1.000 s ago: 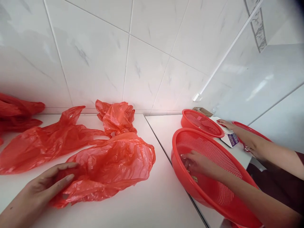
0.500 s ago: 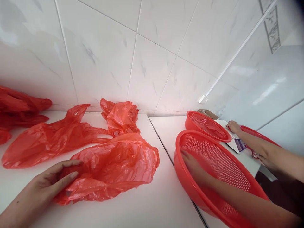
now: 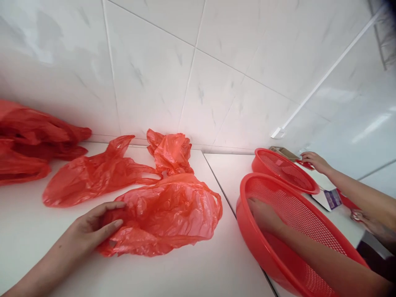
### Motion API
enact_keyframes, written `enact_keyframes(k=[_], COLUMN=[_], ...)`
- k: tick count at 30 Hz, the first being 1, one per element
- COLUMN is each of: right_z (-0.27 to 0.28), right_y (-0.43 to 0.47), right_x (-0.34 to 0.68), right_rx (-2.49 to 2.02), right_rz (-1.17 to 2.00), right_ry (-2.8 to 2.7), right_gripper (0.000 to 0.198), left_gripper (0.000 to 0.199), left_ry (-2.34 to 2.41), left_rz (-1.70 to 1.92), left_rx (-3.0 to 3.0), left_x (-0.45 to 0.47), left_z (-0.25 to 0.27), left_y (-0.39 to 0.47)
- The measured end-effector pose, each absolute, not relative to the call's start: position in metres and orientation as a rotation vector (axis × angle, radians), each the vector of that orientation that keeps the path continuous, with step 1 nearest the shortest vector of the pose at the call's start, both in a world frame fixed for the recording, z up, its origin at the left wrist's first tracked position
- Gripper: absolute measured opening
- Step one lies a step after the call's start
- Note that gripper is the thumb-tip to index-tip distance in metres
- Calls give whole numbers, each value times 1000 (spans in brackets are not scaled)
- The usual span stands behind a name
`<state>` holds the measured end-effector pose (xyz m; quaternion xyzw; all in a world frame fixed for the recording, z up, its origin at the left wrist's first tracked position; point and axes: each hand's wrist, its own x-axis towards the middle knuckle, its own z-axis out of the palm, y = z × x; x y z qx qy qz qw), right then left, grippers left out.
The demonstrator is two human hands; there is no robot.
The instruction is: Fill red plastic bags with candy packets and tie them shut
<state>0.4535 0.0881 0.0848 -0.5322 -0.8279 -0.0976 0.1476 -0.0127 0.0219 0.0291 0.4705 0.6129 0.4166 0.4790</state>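
Observation:
Thin red plastic bag (image 3: 173, 210) lies with its mouth spread on the white table. My left hand (image 3: 95, 229) pinches its near left edge between thumb and fingers. To the right stands a large red plastic colander (image 3: 297, 206), its wall full of small holes. My right hand (image 3: 262, 216) reaches down into it, and the near rim hides most of the fingers, so what they touch cannot be seen. Another red bag (image 3: 95, 173) lies flat just behind the held one, and a crumpled red bag (image 3: 171, 152) sits by the wall.
More red bags (image 3: 34, 140) are heaped at the far left. A second red colander (image 3: 284, 169) stands behind the first. At the right, a co-worker's hands (image 3: 318, 162) work near a white and purple item (image 3: 329, 200). The tiled wall (image 3: 154, 82) bounds the table's back.
The view has swung left, so most things sit further right. My left hand keeps its pinch on the bag, and my right hand stays inside the colander. The co-worker's far hand has lifted slightly.

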Motion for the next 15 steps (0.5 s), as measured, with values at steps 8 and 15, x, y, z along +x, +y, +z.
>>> enact_keyframes(k=[8, 15], right_z=[174, 165], right_y=[82, 54], right_x=[389, 245], right_rx=[-1261, -784], right_rz=[-265, 237], right_ry=[-2310, -2908], right_gripper=[23, 17], left_gripper=[53, 55], left_ry=[1204, 1076], left_rz=[1176, 1230], left_rx=[1032, 980], left_x=[-3, 5], left_z=[33, 46], left_y=[17, 7])
